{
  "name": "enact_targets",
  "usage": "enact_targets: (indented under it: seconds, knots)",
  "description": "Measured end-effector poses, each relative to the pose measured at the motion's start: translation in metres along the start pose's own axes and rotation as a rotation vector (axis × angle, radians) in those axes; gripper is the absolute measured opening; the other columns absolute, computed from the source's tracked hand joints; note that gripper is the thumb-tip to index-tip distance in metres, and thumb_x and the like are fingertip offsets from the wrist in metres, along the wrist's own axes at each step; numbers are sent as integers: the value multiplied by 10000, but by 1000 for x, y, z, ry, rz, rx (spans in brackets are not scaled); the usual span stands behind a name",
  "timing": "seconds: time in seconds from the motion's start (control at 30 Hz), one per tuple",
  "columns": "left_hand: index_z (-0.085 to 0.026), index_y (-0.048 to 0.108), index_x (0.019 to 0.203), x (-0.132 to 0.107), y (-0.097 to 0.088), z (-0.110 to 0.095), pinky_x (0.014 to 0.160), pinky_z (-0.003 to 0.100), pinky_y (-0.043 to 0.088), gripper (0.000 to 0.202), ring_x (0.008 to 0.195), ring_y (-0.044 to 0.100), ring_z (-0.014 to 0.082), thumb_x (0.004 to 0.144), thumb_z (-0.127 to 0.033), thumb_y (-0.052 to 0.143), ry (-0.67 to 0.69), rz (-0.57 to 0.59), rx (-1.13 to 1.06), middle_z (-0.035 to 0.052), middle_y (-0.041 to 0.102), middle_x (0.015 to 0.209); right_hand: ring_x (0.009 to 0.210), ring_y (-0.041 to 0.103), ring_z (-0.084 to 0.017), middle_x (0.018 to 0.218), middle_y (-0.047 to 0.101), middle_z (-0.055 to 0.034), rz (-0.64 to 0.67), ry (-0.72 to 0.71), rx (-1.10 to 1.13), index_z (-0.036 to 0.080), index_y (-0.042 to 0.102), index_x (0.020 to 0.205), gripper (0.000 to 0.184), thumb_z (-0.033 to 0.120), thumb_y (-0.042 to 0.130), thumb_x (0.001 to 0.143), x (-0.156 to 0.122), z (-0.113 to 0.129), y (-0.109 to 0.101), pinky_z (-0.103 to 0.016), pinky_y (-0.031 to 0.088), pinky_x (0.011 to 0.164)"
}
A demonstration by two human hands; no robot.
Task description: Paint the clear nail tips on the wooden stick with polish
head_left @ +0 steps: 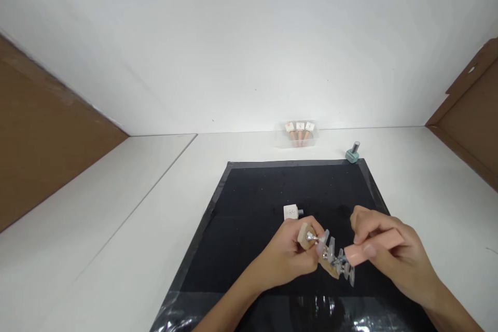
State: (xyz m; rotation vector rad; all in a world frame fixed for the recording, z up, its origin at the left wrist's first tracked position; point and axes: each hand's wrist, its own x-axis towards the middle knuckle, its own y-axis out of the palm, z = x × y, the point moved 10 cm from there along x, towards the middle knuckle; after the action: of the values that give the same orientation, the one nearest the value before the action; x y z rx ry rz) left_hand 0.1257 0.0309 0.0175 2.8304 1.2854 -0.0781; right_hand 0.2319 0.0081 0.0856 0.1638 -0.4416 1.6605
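My left hand [290, 254] is closed round a light wooden display stand [330, 268]. Clear false nail tips [331, 249] stand out from it on small silver posts. A peach-coloured cylindrical cap [375, 247], like that of a nail polish brush, is gripped between the fingers and thumb of my right hand [406, 264]. Its front end is right beside the nail tips; whether a brush there touches them cannot be made out. Just behind my left hand lies a small bottle with a white label [290, 211] and a grey cap, partly hidden by my fingers.
A black mat [257, 192] with taped edges covers the middle of the white table [116, 207]. At the back stands a clear box [313, 140] with three peach-capped, white-labelled bottles. A grey-green bottle [352, 155] with a silver cap rests at the mat's far right corner. Brown cardboard panels [46, 135] flank both sides.
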Motion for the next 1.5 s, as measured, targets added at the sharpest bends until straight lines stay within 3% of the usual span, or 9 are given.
enact_targets:
  seconds: [0.1,0.3,0.43,0.53,0.73,0.97,1.2,1.4,1.5]
  knots:
    - [-179,448,666,0,0,0,423,176,240,223,449,280,48,738,-338,587,17,13,32,-80,367,506,519,506,-131,568,536,12,-11,-29,-95,205,594,691,215,324,613,870,0,5,0,-235,418,458]
    - [-180,458,662,-2,0,3,412,178,208,147,429,254,44,709,-258,573,10,20,77,-92,346,483,482,506,-119,587,547,14,-192,-51,-196,214,594,705,162,247,609,864,1,6,-20,-229,397,431]
    - [-180,458,658,0,0,0,414,178,215,128,437,264,47,702,-245,560,30,20,96,-83,362,493,478,497,-132,536,535,12,-91,-129,-119,210,580,675,245,343,600,880,4,14,-9,-249,404,429]
    - [-181,457,648,1,1,0,417,175,225,109,440,277,47,689,-211,554,43,17,139,-83,370,494,462,467,-125,477,515,24,-6,-176,-185,205,567,628,263,310,624,862,6,22,2,-236,369,408]
    - [-183,460,636,0,2,-6,398,167,214,68,411,269,40,644,-145,516,118,-7,221,-93,359,471,472,466,-117,535,531,22,-150,-164,-333,210,556,660,182,176,615,829,3,20,-13,-234,371,419]
    - [-190,436,596,4,0,-12,389,159,221,75,408,274,39,588,-154,501,130,-38,241,-89,366,464,428,455,-120,451,518,26,4,-220,-294,208,546,589,259,219,593,843,7,29,3,-244,356,381]
    - [-187,442,600,2,1,-10,377,154,217,79,395,273,37,587,-130,494,133,-36,228,-92,350,456,450,469,-126,504,534,15,-155,-177,-360,214,555,627,208,187,609,826,2,23,-12,-243,370,387]
    - [-189,432,593,3,1,-13,383,158,213,79,407,264,38,592,-151,502,134,-38,214,-89,356,462,435,454,-120,461,520,23,-5,-206,-306,208,562,602,240,211,602,839,6,27,1,-231,355,375]
    - [-185,439,601,1,2,-12,387,160,213,74,407,262,36,599,-142,498,134,-33,217,-90,356,461,429,457,-117,494,542,17,-98,-174,-373,208,569,608,218,181,605,821,5,25,-7,-233,353,373]
